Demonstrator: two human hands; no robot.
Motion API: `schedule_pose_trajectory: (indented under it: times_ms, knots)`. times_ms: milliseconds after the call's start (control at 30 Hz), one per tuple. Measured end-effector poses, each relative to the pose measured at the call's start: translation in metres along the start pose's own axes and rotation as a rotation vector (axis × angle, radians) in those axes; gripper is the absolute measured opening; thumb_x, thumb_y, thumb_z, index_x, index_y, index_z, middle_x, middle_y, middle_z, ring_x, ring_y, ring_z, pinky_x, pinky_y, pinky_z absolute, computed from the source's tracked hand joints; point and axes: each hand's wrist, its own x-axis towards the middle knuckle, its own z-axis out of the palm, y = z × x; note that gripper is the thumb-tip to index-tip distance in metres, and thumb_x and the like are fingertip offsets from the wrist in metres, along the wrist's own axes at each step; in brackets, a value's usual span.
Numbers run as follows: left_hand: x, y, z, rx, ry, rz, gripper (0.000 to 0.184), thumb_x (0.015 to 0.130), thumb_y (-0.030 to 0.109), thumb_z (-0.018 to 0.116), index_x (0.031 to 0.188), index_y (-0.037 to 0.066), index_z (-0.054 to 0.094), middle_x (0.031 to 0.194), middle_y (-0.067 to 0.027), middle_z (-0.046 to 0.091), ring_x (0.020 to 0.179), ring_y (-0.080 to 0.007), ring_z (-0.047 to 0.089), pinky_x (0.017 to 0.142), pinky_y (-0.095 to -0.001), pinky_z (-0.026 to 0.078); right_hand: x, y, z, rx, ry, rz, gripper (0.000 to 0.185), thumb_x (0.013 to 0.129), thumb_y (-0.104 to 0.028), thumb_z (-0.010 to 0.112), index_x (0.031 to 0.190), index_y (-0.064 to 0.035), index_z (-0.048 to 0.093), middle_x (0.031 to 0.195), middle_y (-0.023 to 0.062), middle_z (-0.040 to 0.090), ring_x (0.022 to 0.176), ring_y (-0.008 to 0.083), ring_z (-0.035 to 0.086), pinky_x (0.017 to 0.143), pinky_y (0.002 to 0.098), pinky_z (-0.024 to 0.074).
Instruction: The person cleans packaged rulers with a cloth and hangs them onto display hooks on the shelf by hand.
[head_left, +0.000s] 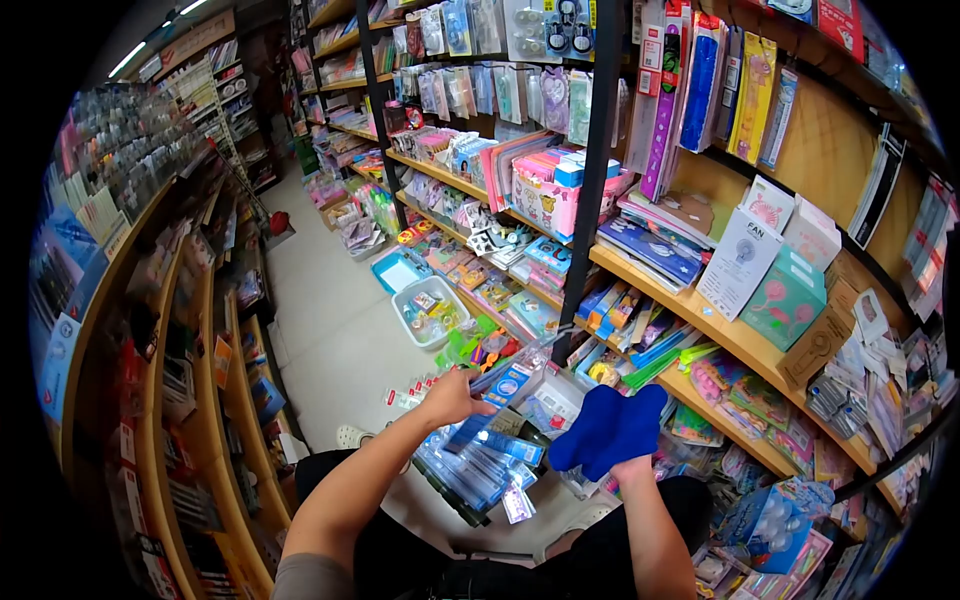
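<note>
My left hand [455, 398] is closed on a flat clear packet with a blue printed card [510, 384], held tilted above a dark bin. Beneath it, the bin holds a pile of similar blue-and-clear packets [465, 465], some with white tags. A folded blue cloth [608, 425] is in my right hand [632, 468], with the fingers mostly hidden behind it. A white box [553, 392] of small packaged goods stands just beyond the pile, between the two hands.
Shelves [740, 325] of packaged stationery and boxes rise on the right. A long shelf unit [165, 380] lines the left. On the aisle floor [310, 310] stand a clear tub [428, 312] of small items and a blue tray [398, 268]. A toy bag [775, 525] lies lower right.
</note>
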Motion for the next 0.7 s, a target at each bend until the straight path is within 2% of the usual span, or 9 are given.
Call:
schedule_pose_trajectory:
  times_ms: [67,133,200,267,333,433,467,567,700]
  knots:
    - [-0.001,0.007,0.004,-0.244,-0.087,0.012,0.044,0.056,0.017,0.08,0.091,-0.001,0.061,0.077,-0.0064,0.063,0.069,-0.0126,0.057,0.066,-0.0272,0.045,0.0,0.005,0.009,0.034,-0.028,0.014,0.036,0.086,-0.039,0.045,0.099,-0.0063,0.054,0.09,0.0105,0.058,0.085,0.026,0.055,0.081,0.0403,0.0436]
    - [-0.007,0.015,0.022,-0.389,-0.145,0.031,0.035,0.056,0.018,0.081,0.078,0.003,0.059,0.07,-0.003,0.059,0.064,-0.0109,0.054,0.062,-0.0264,0.044,0.009,0.014,0.0,0.082,-0.029,0.036,0.028,0.086,-0.031,0.049,0.098,-0.0062,0.053,0.088,0.0096,0.057,0.085,0.0235,0.055,0.08,0.0374,0.0439]
    - [-0.007,0.01,0.054,-0.437,-0.208,0.054,0.031,0.057,0.017,0.08,0.073,0.005,0.056,0.066,-0.0005,0.056,0.062,-0.0092,0.051,0.06,-0.025,0.042,0.012,0.035,0.004,-0.509,-0.109,-0.215,0.019,0.084,-0.022,0.052,0.095,-0.0067,0.054,0.084,0.0076,0.057,0.081,0.0201,0.055,0.076,0.0343,0.0453]
    - [-0.015,0.022,0.08,-0.488,-0.261,0.049,0.031,0.059,0.015,0.08,0.066,0.008,0.051,0.063,0.0024,0.051,0.062,-0.0072,0.047,0.058,-0.0234,0.04,0.027,0.051,-0.036,-0.839,-0.193,-0.238,0.014,0.082,-0.014,0.055,0.094,-0.007,0.055,0.082,0.006,0.057,0.077,0.0164,0.056,0.071,0.0307,0.0473]
    - [-0.023,0.024,0.104,-0.63,-0.284,0.042,0.026,0.063,0.013,0.077,0.071,0.007,0.052,0.067,0.0018,0.053,0.063,-0.0079,0.048,0.059,-0.0232,0.04,0.023,0.059,-0.039,-0.417,0.152,-0.031,0.017,0.082,-0.015,0.058,0.097,-0.0067,0.057,0.083,0.0054,0.06,0.072,0.0144,0.059,0.063,0.0289,0.0504]
    - [-0.038,0.022,0.125,-0.84,-0.217,-0.121,0.021,0.07,0.011,0.072,0.075,0.007,0.052,0.071,0.0004,0.054,0.064,-0.0094,0.051,0.06,-0.0236,0.042,0.017,0.047,-0.033,-0.447,0.221,0.056,0.02,0.083,-0.016,0.057,0.1,-0.0062,0.057,0.087,0.006,0.061,0.074,0.0146,0.06,0.063,0.0282,0.0511]
    - [-0.04,0.02,0.131,-0.896,-0.188,-0.183,0.019,0.072,0.01,0.071,0.077,0.007,0.052,0.072,-0.0001,0.055,0.065,-0.0099,0.052,0.061,-0.0238,0.043,0.015,0.049,-0.026,-0.479,0.26,-0.076,0.019,0.084,-0.017,0.055,0.1,-0.0064,0.056,0.087,0.0055,0.061,0.075,0.0157,0.06,0.064,0.0287,0.0512]
    - [-0.065,0.029,0.125,-1.096,-0.155,-0.364,0.019,0.075,0.013,0.068,0.081,0.004,0.052,0.072,-0.0028,0.054,0.065,-0.0105,0.051,0.06,-0.0257,0.044,0.024,0.04,-0.027,-0.196,0.273,-0.221,0.02,0.084,-0.016,0.055,0.102,-0.0068,0.055,0.088,0.0056,0.06,0.076,0.0162,0.06,0.064,0.0288,0.0509]
    - [-0.09,0.028,0.14,-1.27,-0.386,-0.347,0.014,0.078,0.004,0.063,0.083,0.003,0.049,0.084,-0.0089,0.06,0.076,-0.0197,0.062,0.069,-0.0315,0.05,0.024,0.029,-0.025,-0.278,0.136,-0.255,0.018,0.084,-0.017,0.055,0.099,-0.008,0.054,0.084,0.0052,0.059,0.075,0.0165,0.059,0.066,0.0297,0.0505]
